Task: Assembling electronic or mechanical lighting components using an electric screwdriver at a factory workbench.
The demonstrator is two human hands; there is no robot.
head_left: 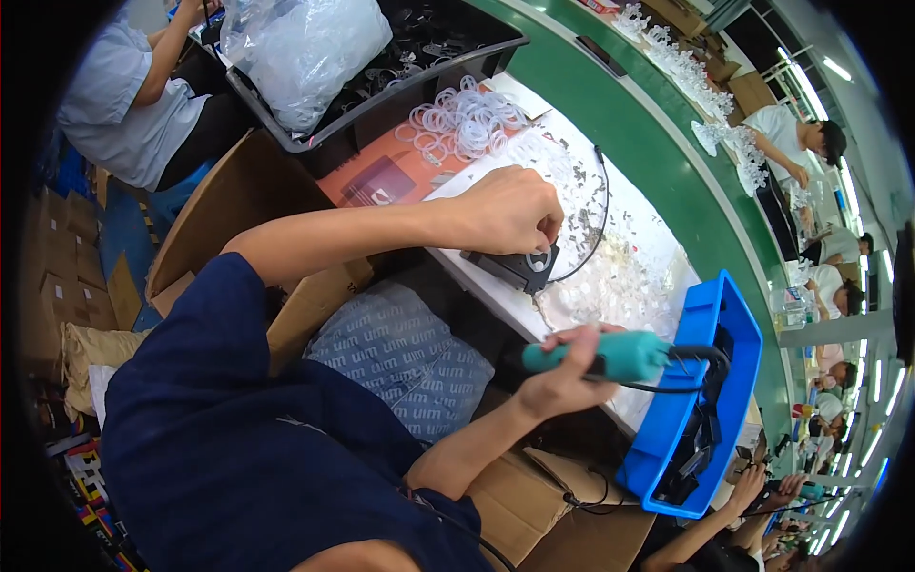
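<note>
Teal tool: a teal-bodied power tool [610,355] with a black cable lies across the lower centre of the frame, gripped in the right hand [562,379], whose fingers wrap fully round the handle; its front end points toward the blue bin.
Left hand: the left hand [510,212], at centre frame, is curled into a narrow pinch, knuckles up, fingertips pressed down on a small black part [519,265] that sits at the near edge of the white work surface [629,229]. What the fingertips pinch cannot be made out.
Black part: dark, wedge-shaped, with a pale ring mark on its near face, just under and touching the left hand, well apart from the teal tool.
Blue bin: a blue plastic bin [701,324] stands at right of centre, holding black pieces; the tool's cable loops over its rim.
Work surface: strewn with small clear plastic scraps [610,276] between the two hands and the bin.
Clear rings: a heap of clear rings [462,119] lies in the upper centre, on an orange sheet [381,172].
Black crate: a black crate [400,81] at the top holds a clear plastic bag [300,43] and dark parts.
Green belt: a green conveyor belt [620,105] curves along the upper right, past the work surface.
Other people: one seated person [143,91] at upper left, others along the right edge.
Cardboard: brown cardboard boxes [238,191] stand left of the person's forearm.
</note>
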